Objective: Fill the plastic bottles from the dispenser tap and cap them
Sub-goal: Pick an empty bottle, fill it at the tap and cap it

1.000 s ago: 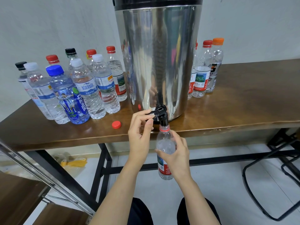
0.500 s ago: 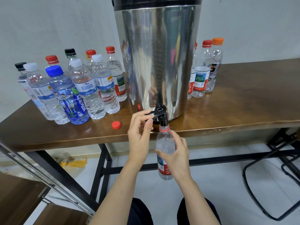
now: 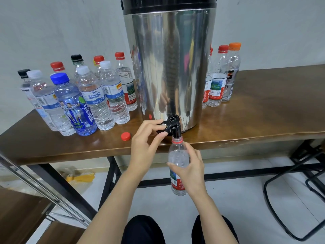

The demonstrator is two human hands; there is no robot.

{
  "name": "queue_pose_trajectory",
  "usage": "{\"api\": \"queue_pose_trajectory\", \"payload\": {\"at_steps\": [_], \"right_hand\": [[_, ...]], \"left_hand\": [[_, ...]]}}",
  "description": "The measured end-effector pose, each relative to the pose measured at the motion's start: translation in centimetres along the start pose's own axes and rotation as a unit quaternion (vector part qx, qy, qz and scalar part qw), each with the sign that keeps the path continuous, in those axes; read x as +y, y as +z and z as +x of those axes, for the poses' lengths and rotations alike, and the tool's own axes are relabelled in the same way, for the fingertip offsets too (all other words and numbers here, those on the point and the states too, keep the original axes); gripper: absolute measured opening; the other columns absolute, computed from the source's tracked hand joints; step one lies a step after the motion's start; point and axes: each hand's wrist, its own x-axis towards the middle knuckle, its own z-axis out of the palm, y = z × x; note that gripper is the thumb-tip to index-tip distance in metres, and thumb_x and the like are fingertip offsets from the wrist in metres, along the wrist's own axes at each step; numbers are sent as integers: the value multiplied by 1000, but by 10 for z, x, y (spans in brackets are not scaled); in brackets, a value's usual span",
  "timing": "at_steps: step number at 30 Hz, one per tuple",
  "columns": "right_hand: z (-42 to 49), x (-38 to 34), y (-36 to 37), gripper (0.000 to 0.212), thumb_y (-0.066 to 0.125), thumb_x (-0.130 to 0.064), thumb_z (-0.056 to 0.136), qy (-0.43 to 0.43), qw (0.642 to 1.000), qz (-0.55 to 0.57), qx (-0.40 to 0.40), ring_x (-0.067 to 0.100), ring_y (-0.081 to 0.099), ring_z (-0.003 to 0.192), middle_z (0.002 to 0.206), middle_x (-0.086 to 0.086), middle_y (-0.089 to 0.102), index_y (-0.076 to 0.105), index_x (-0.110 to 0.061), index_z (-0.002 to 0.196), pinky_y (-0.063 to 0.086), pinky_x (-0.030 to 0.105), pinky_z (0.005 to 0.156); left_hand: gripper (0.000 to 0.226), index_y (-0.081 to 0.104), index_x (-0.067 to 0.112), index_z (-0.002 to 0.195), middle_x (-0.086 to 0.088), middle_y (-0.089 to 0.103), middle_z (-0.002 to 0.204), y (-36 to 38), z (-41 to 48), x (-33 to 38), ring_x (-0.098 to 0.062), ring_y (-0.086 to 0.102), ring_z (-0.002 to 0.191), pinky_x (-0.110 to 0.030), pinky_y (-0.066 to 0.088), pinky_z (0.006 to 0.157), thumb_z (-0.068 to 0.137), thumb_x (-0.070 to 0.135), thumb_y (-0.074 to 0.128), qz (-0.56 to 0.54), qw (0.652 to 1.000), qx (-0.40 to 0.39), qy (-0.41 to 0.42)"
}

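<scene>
- Bottle (image 3: 178, 159) — uncapped and upright, its mouth right under the black tap (image 3: 175, 132) of the steel dispenser (image 3: 168, 67), just off the front edge of the bench (image 3: 263, 117).
- Right hand (image 3: 192, 171) wraps around the bottle's middle.
- Left hand (image 3: 144, 147) pinches the tap lever (image 3: 162, 125) between thumb and fingers.
- Loose red cap (image 3: 125, 136) lies on the bench — near the capped bottles (image 3: 91, 97).

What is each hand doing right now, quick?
Left hand: pinching the tap lever.
Right hand: gripping the bottle.
</scene>
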Motion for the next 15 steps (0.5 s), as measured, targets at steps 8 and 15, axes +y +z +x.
{"api": "queue_pose_trajectory", "payload": {"at_steps": [8,15], "right_hand": [[1,1,0,78,88,-18,70,1,1000,-1,-4,-8,48,100,117,-10,45,48,-37,134,39,13,82],[1,1,0,77,88,-19,70,0,1000,1,-9,-8,49,100,117,-10,46,47,-43,130,39,10,80]], "left_hand": [[21,71,6,107,-2,64,126,-20,18,-2,-20,58,117,-23,40,105,89,16,69,139,977,-90,132],[28,70,3,116,-7,67,122,-26,24,-3,-17,59,116,-30,45,104,90,13,69,150,963,-134,178]]}}
